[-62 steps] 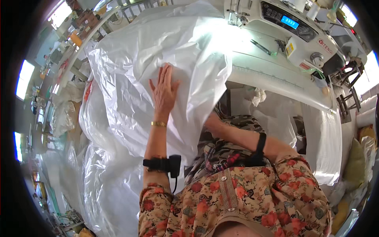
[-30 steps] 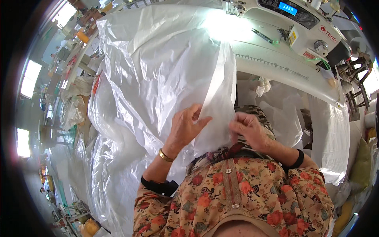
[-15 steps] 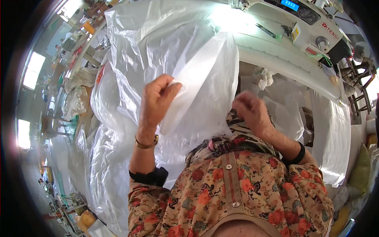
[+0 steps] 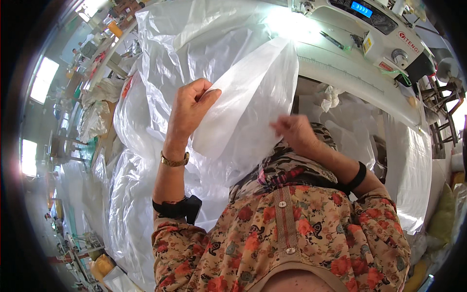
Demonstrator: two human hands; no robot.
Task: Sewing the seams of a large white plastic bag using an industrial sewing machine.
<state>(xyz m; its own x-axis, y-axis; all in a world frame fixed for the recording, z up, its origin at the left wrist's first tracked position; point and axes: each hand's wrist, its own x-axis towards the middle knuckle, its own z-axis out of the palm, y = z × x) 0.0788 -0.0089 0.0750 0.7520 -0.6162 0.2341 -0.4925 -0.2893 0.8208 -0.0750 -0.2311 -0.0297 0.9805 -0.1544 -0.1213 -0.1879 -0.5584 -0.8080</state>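
My left hand (image 4: 190, 108) is closed in a pinch on the edge of a white woven strip (image 4: 243, 78). This strip runs up to the bright light under the sewing machine (image 4: 384, 34). Beneath and around it spreads a large sheet of clear plastic film (image 4: 168, 63), creased and shiny, hanging off the table toward my lap. My right hand (image 4: 297, 135) is over my lap, beside the film's right edge. Its fingers are bent and smeared by motion, and whether they touch the film cannot be made out.
A black pen (image 4: 332, 40) lies on the white machine table (image 4: 350, 58), which has a ruler scale along its front. A crumpled white scrap (image 4: 331, 97) hangs below the edge. More film is heaped at left, and white sheeting (image 4: 406, 170) hangs at right.
My left hand has moved slightly up and left, still pinching the strip. The right hand has shifted left, nearer the film. The strip is pulled straighter.
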